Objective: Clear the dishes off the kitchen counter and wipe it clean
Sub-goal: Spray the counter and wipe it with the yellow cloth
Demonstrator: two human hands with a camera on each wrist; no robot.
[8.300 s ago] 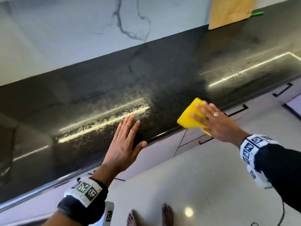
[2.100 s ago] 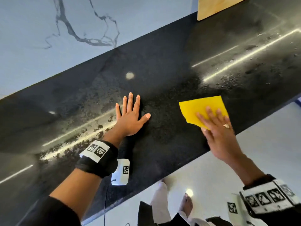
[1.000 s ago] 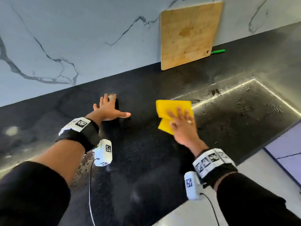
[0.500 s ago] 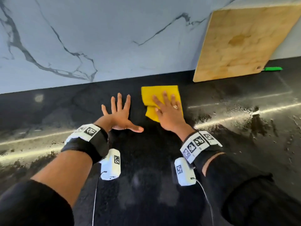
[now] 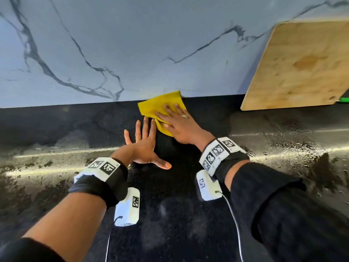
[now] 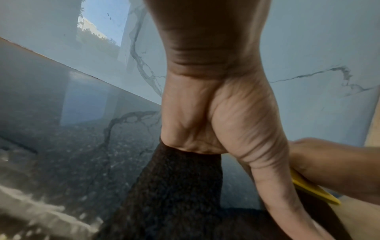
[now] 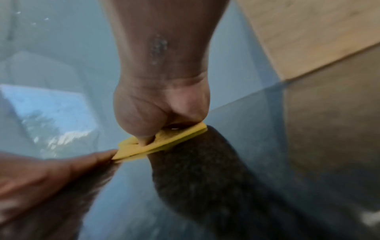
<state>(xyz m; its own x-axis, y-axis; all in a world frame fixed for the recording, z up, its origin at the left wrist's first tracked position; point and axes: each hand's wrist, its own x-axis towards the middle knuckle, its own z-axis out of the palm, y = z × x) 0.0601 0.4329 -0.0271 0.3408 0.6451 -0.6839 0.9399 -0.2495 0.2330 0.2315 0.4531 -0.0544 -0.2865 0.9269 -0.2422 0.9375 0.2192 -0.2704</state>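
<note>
A folded yellow cloth (image 5: 160, 104) lies on the black counter (image 5: 170, 214), its far corner against the marble backsplash. My right hand (image 5: 177, 121) presses flat on the cloth with straight fingers. In the right wrist view the cloth (image 7: 160, 142) shows under the palm. My left hand (image 5: 143, 146) rests flat on the counter just left of the cloth, fingers spread, holding nothing. Its fingertips nearly touch the cloth's near edge. From the left wrist view, the cloth (image 6: 312, 190) peeks out beneath the right hand (image 6: 339, 162).
A wooden cutting board (image 5: 298, 67) leans on the backsplash (image 5: 132, 44) at the right, with a green object (image 5: 344, 99) behind its lower corner. Wet, streaky patches (image 5: 283, 148) cover the counter to the right and left of my hands.
My right hand has pushed the yellow cloth farther away, up to the backsplash. The left hand stays flat on the counter beside it.
</note>
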